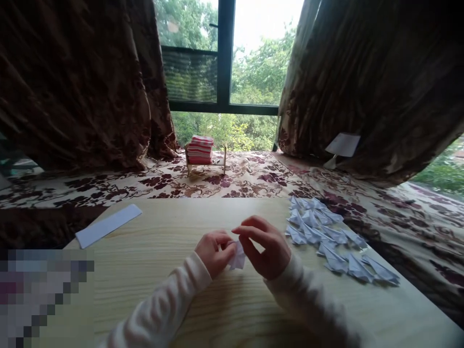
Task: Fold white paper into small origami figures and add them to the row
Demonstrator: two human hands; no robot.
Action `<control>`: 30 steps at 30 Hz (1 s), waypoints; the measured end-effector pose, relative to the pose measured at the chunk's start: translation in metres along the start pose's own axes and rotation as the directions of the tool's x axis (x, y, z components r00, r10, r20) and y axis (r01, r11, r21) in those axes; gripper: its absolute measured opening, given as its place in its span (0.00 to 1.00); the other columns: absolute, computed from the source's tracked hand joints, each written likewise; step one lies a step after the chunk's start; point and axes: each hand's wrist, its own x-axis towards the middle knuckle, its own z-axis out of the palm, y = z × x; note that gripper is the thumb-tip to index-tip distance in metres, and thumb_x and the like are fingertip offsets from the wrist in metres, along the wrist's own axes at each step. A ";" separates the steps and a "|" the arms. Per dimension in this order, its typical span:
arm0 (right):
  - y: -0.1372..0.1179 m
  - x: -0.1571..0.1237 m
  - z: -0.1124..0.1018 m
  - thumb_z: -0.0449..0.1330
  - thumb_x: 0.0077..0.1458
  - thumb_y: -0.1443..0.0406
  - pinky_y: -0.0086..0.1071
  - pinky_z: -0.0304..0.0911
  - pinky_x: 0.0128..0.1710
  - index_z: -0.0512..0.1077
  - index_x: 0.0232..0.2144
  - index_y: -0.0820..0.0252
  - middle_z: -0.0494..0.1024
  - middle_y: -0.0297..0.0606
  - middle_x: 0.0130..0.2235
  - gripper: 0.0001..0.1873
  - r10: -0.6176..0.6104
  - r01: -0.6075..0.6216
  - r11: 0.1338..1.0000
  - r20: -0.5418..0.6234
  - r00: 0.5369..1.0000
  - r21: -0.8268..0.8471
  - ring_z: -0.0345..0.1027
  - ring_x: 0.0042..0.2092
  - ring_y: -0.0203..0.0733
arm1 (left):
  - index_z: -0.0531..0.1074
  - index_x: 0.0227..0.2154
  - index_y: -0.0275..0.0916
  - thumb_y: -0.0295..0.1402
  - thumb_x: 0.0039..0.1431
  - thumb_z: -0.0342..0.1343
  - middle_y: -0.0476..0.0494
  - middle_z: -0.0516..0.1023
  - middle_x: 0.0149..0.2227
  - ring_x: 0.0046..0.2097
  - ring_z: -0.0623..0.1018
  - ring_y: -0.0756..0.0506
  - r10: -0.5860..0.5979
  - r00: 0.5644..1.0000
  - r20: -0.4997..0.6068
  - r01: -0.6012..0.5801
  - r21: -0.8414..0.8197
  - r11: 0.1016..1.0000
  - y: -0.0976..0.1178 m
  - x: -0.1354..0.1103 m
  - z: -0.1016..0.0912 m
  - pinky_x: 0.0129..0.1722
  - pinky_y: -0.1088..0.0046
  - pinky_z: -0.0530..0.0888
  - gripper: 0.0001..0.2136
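Observation:
A small folded piece of white paper (238, 259) is held just above the middle of the wooden table. My left hand (215, 252) pinches its left side between thumb and fingers. On the right, my right hand (264, 246) is bent over the paper, its thumb and index fingertips close together at the upper edge. Its fingertips partly hide the top of the paper. Several folded white paper pieces (331, 258) with pointed ends lie in rows on the right of the table.
A stack of white paper strips (108, 225) lies at the table's (152, 290) left edge. Behind it, a small rack (206, 166) holds folded red-and-white cloths (200, 149) on a floral-covered sill (250, 176). A white lamp (343, 145) stands by the right curtain (362, 82).

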 end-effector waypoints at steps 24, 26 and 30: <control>0.015 -0.008 0.028 0.58 0.49 0.60 0.27 0.56 0.23 0.69 0.22 0.64 0.68 0.33 0.22 0.11 0.497 -0.521 0.757 0.171 0.851 0.393 0.59 0.24 0.33 | 0.74 0.24 0.31 0.42 0.45 0.54 0.48 0.69 0.20 0.25 0.67 0.50 -0.205 0.957 0.204 0.259 -0.288 0.922 0.000 -0.006 -0.019 0.27 0.74 0.63 0.15; 0.016 -0.009 0.029 0.58 0.47 0.59 0.27 0.55 0.23 0.69 0.22 0.63 0.68 0.32 0.21 0.12 0.530 -0.537 0.707 0.157 0.833 0.460 0.59 0.23 0.33 | 0.75 0.27 0.31 0.40 0.42 0.57 0.46 0.73 0.22 0.27 0.69 0.49 -0.255 0.935 0.245 0.327 -0.324 0.888 0.000 -0.008 -0.017 0.29 0.74 0.64 0.15; 0.017 -0.009 0.028 0.59 0.47 0.58 0.27 0.56 0.24 0.69 0.22 0.63 0.68 0.32 0.21 0.13 0.530 -0.566 0.643 0.232 0.815 0.516 0.59 0.24 0.33 | 0.76 0.23 0.30 0.35 0.40 0.58 0.47 0.72 0.19 0.25 0.67 0.50 -0.301 0.936 0.185 0.345 -0.295 0.891 0.002 -0.010 -0.012 0.26 0.76 0.62 0.11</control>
